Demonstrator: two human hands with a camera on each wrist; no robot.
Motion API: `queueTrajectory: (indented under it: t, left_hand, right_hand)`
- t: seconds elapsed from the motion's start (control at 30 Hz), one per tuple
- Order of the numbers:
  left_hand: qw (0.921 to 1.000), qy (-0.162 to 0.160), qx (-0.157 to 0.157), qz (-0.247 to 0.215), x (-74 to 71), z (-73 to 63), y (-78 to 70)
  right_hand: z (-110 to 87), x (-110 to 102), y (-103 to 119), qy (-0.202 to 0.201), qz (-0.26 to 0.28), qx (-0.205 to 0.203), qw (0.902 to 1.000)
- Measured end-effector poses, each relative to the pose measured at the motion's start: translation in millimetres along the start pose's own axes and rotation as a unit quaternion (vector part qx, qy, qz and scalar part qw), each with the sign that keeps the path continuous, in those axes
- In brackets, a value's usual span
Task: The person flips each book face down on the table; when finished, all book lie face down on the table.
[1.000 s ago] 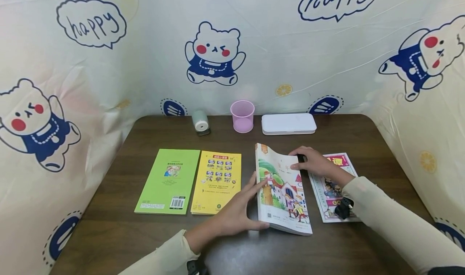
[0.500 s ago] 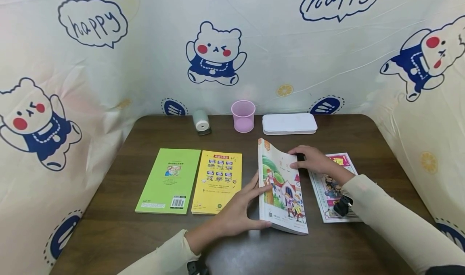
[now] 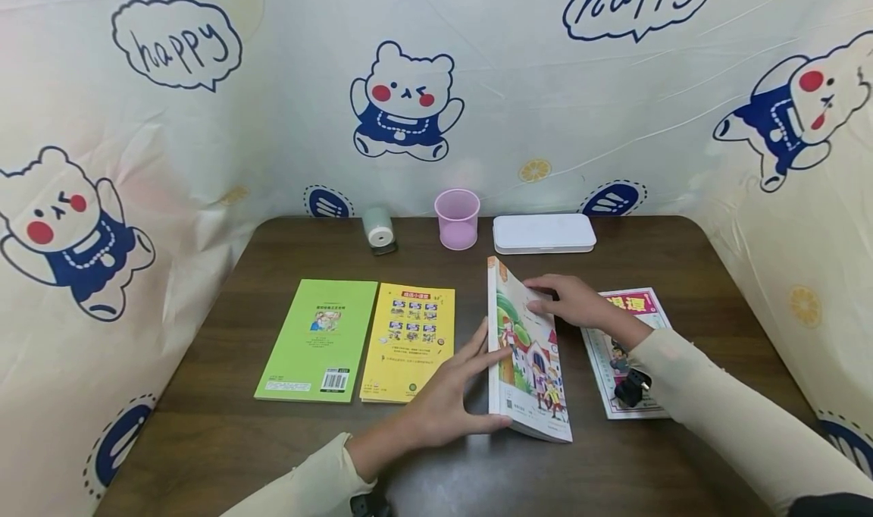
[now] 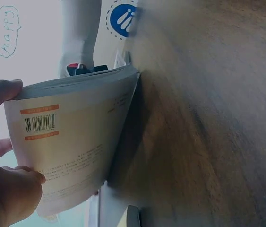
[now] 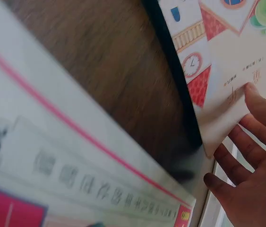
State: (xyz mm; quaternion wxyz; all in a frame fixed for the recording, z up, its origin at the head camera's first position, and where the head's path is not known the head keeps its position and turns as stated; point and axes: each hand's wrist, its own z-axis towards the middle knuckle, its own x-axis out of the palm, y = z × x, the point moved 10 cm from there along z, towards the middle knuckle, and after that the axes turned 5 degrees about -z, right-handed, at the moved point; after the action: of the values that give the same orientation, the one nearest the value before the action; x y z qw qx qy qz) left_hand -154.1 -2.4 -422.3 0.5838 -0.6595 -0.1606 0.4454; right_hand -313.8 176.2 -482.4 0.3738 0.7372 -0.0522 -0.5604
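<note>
A thick white storybook point(image 3: 535, 365) with a colourful house-and-children cover stands tilted at the table's middle, its spine side raised to the left. My left hand point(image 3: 446, 399) grips it along the spine side, with the thumb at its bottom end. In the left wrist view, the book's back cover point(image 4: 76, 142) with a barcode faces the camera, and fingers of the left hand point(image 4: 10, 184) press against it. My right hand point(image 3: 569, 301) holds the upper right part of the book. In the right wrist view, its thumb point(image 5: 260, 101) lies on the front cover and the other fingers reach past the edge.
A green book point(image 3: 317, 343) and a yellow book point(image 3: 409, 343) lie side by side at left. Under the right forearm lies a pink-and-white book point(image 3: 607, 373). Along the back stand a pale green cylinder point(image 3: 378, 229), a purple cup point(image 3: 458, 221) and a white flat case point(image 3: 544, 233).
The storybook has tilted up more steeply, its right edge moving left. My right hand has shifted left with it, while the left hand has stayed nearly in place.
</note>
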Motion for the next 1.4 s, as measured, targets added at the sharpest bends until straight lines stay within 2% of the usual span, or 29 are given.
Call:
queueTrajectory:
  t: [0.37, 0.63, 0.8, 1.1, 1.27, 1.4]
  left_hand:
    - [0.9992, -0.009, 0.04, -0.002, -1.4, -1.5, -13.2]
    - [0.998, -0.02, 0.059, 0.003, -4.1, -4.2, -21.8]
    - [0.9961, -0.029, 0.078, 0.031, -7.1, -6.8, -30.5]
    - [0.9938, -0.022, 0.085, 0.068, -10.8, -8.5, -41.5]
    - [0.9951, -0.009, 0.075, 0.064, -10.5, -8.3, -43.1]
    - [0.9958, -0.004, 0.068, 0.061, -9.9, -7.6, -44.1]
  right_hand:
    - [5.6, -3, 30, 0.0, 0.063, -0.007, 0.998]
    - [8.2, -10, 51, -0.016, 0.157, -0.028, 0.9871]
    - [11.7, -11, 58, -0.02, 0.237, -0.026, 0.9709]
    - [18.2, -10, 76, -0.022, 0.379, -0.043, 0.9243]
    - [18.5, -9, 79, -0.018, 0.414, -0.04, 0.909]
    - [17.1, -10, 80, -0.019, 0.426, -0.033, 0.9038]
